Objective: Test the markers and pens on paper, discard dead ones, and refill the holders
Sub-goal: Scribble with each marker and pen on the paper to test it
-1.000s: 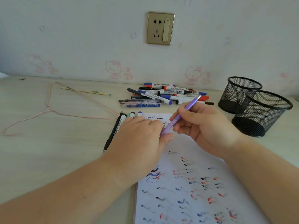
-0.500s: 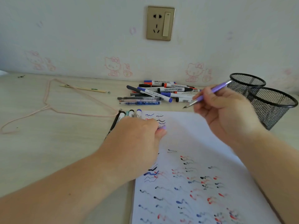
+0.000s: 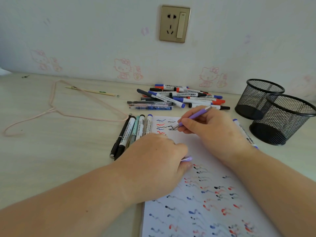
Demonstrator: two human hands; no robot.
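- Paper (image 3: 196, 211) lies near on the desk (image 3: 59, 151), covered w/ red, blue & black squiggles.
- Left hand (image 3: 157, 161) rests on the paper's left edge, fingers curled round a purple cap (image 3: 187, 158).
- Right hand (image 3: 210, 129) pinches the purple pen (image 3: 195, 117), nib touching the paper's far end.
- Row of markers (image 3: 135, 132) lies just left of the paper.
- Marker pile (image 3: 177, 98) sits farther back; two mesh holders (image 3: 273, 115) stand at right.
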